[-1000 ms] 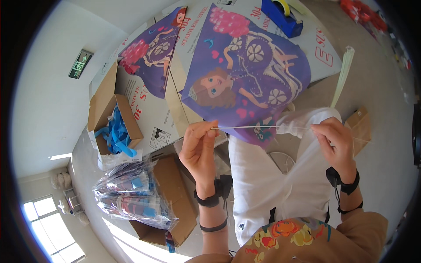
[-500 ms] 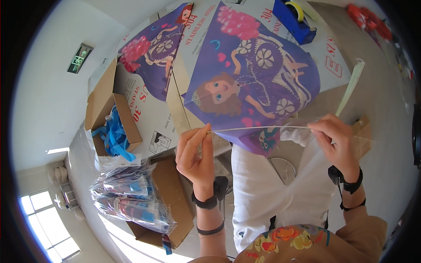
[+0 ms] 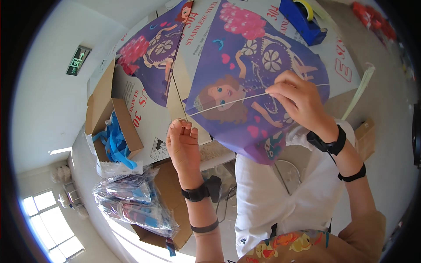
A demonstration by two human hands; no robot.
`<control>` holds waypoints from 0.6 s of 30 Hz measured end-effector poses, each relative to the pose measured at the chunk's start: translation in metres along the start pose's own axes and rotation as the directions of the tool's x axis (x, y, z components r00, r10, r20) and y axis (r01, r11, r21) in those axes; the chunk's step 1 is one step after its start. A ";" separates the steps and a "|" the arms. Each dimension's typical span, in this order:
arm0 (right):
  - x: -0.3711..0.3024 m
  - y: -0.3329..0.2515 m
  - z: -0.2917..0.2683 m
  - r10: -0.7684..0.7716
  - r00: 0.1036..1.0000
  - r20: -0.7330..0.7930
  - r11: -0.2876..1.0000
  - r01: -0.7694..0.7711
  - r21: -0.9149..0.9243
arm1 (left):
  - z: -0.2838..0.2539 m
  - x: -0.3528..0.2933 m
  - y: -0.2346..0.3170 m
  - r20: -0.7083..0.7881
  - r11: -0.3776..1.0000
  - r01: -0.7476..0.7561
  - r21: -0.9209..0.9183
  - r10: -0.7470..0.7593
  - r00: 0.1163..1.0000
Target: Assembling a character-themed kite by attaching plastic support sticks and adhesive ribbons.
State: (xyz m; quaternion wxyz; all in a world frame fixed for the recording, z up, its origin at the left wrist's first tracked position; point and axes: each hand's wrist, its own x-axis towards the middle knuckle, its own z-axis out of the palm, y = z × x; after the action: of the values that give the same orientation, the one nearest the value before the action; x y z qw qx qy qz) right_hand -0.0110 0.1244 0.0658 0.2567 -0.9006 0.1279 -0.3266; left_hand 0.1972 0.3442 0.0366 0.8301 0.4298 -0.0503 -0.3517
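Note:
A thin white rod (image 3: 223, 105) stretches between my two hands above a purple kite sheet (image 3: 206, 76) printed with a princess figure. At the rod's left end, my left hand (image 3: 183, 149) pinches it between thumb and fingertips, palm turned up. My right hand (image 3: 302, 103) pinches the rod further along, and its far end sticks out to the right past the fingers. The kite sheet lies on the table, its near part hanging over the edge toward my knees. Further left lies a second printed purple sheet (image 3: 147, 76).
A blue tape dispenser (image 3: 309, 28) stands at the far right of the table. On the left, a cardboard box (image 3: 131, 127) holds blue straps (image 3: 116, 142). Below it, clear plastic packages (image 3: 136, 204) rest on another open box (image 3: 182, 219). Pale strips (image 3: 359, 90) jut off the right edge.
My right hand has moved up and left over the kite sheet, now gripping the rod nearer its middle. My left hand has shifted slightly left, its palm turning up. The rod now slants upward to the right.

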 end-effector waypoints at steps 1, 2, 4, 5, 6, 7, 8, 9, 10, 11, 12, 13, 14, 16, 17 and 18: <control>0.003 0.005 0.010 0.015 1.000 -0.008 0.999 -0.015 0.049 | -0.005 0.006 -0.001 0.011 0.998 0.021 -0.067 -0.020 1.000; 0.005 0.010 0.018 0.018 1.000 -0.011 0.998 -0.018 0.053 | -0.009 0.011 -0.003 0.024 0.990 0.043 -0.133 -0.040 0.999; 0.006 0.018 0.032 0.049 0.999 0.015 0.992 -0.050 0.117 | -0.014 0.023 -0.008 0.030 0.979 0.072 -0.188 -0.067 0.997; 0.006 0.024 0.037 0.052 0.999 0.014 0.991 -0.054 0.124 | -0.016 0.028 -0.010 0.037 0.964 0.098 -0.248 -0.092 0.995; 0.005 0.029 0.040 0.036 0.999 0.023 0.993 -0.038 0.110 | -0.018 0.033 -0.012 0.033 0.965 0.099 -0.242 -0.094 0.995; 0.003 0.034 0.043 0.022 0.999 0.034 0.995 -0.025 0.094 | -0.019 0.037 -0.015 -0.037 0.980 0.103 -0.170 -0.111 0.993; 0.004 0.039 0.045 0.029 0.999 0.035 0.995 -0.032 0.099 | -0.019 0.041 -0.019 -0.108 0.989 0.112 -0.097 -0.122 0.987; 0.004 0.043 0.047 -0.026 0.998 0.049 0.997 0.022 0.075 | -0.019 0.045 -0.023 -0.112 0.989 0.117 -0.092 -0.127 0.985; 0.005 0.046 0.049 -0.083 0.995 0.063 0.995 0.079 0.057 | -0.019 0.046 -0.028 -0.053 0.981 0.191 -0.026 -0.193 0.980; 0.004 0.047 0.053 -0.080 0.995 0.062 0.995 0.076 0.063 | -0.011 0.047 -0.033 0.005 0.965 0.260 0.041 -0.261 0.965; 0.002 0.046 0.059 -0.059 0.996 0.070 0.992 0.051 0.113 | 0.000 0.045 -0.044 -0.014 0.956 0.274 0.102 -0.274 0.962; -0.003 0.048 0.064 -0.036 0.996 0.080 0.988 0.023 0.154 | 0.018 0.042 -0.061 -0.028 0.943 0.292 0.159 -0.291 0.956; -0.006 0.048 0.069 -0.034 0.997 0.076 0.987 0.022 0.161 | 0.028 0.038 -0.075 -0.032 0.942 0.291 0.166 -0.290 0.956; -0.012 0.046 0.079 -0.010 0.997 0.074 0.975 -0.007 0.222 | 0.039 0.031 -0.092 -0.001 0.826 0.348 0.444 -0.388 0.922; -0.012 0.048 0.082 -0.010 0.998 0.069 0.973 -0.006 0.230 | 0.039 0.030 -0.093 -0.006 0.823 0.346 0.451 -0.385 0.923; -0.011 0.052 0.085 -0.044 0.997 0.069 0.983 0.030 0.182 | 0.036 0.028 -0.093 -0.030 0.741 0.219 0.635 -0.259 0.965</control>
State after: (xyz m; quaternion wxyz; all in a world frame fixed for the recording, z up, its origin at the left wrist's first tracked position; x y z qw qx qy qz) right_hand 0.0329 0.1174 -0.0239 0.3358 -0.8871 0.0714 -0.3085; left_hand 0.1541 0.2661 -0.0163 0.5830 0.6759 -0.1350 -0.4302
